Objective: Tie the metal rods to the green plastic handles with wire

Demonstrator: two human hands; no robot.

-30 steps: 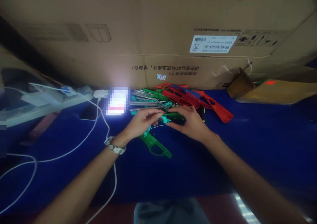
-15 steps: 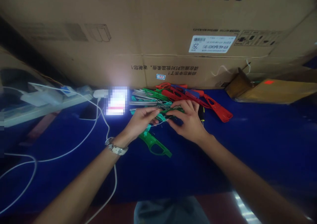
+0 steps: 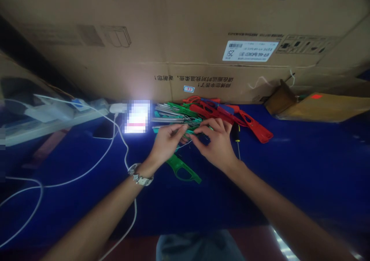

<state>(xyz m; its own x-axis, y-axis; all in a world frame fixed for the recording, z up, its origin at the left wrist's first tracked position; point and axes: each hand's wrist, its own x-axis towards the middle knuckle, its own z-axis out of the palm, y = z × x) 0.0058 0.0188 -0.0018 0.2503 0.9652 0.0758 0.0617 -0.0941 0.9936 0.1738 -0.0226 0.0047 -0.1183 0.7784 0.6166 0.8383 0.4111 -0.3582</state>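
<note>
Both bare hands meet over the blue work surface (image 3: 208, 211), fingertips close together on a small green piece (image 3: 190, 132), which sits in the grip itself, between the two hands. The left hand (image 3: 166, 143) pinches it between thumb and bent fingers; the right hand (image 3: 218, 143) has thumb and forefinger nearly together at the end on its own side, also holding it. Fingers cover much of the piece, so its full shape cannot be told. A thin white wire (image 3: 184, 145) runs just below the grip, on the wearer's side. Nearer the wearer than the grip lies a green handle shell (image 3: 185, 171) with an oval opening. Just beyond the grip is a heap of metal rods (image 3: 167, 120), mixed with green parts, and past that, to the right, red handle shells (image 3: 211, 111) overlap a blue part (image 3: 227, 109). Right of the grip, close by the right hand, lies a screwdriver (image 3: 237, 140) with a yellow band. Left of the grip, beyond the left hand, glows a blurred bright screen (image 3: 137, 116). A large cardboard box (image 3: 173, 41) stands behind everything, and a yellow package (image 3: 323, 106) lies well to the right.
</note>
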